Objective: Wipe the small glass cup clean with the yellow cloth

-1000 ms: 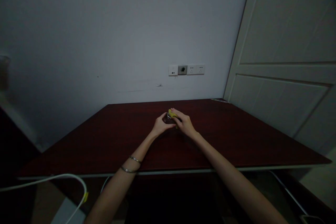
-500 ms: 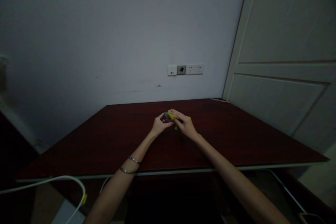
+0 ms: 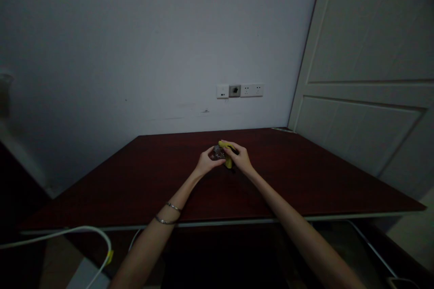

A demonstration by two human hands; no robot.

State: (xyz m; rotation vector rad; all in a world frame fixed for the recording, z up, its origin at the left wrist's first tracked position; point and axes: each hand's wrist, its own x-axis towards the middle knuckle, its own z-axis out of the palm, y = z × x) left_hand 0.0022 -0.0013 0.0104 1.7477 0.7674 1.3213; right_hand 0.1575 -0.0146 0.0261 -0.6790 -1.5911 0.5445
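Observation:
Over the middle of the dark red table [image 3: 152, 176], my left hand [image 3: 205, 162] is closed around a small clear, shiny object that looks like glass [image 3: 218, 152]. Its exact kind is too small and dark to make out. My right hand [image 3: 241, 158] grips a yellow cloth [image 3: 229, 161], which is bunched at the right side of the clear object, with part of it hanging below the fingers. Both hands meet close together, and the fingers partly hide what they hold. Two thin bracelets [image 3: 166, 221] circle my left wrist.
A pale wall with sockets [image 3: 251, 90] rises behind the table. To the right stands a white panelled door [image 3: 359, 95]. A white cable [image 3: 77, 229] with a yellow tag loops by the front left edge, and another thin cable [image 3: 371, 248] runs below the right front edge.
My right hand has shifted slightly with the yellow cloth, and more of the cloth now shows below the fingers. The left hand keeps its hold at nearly the same spot.

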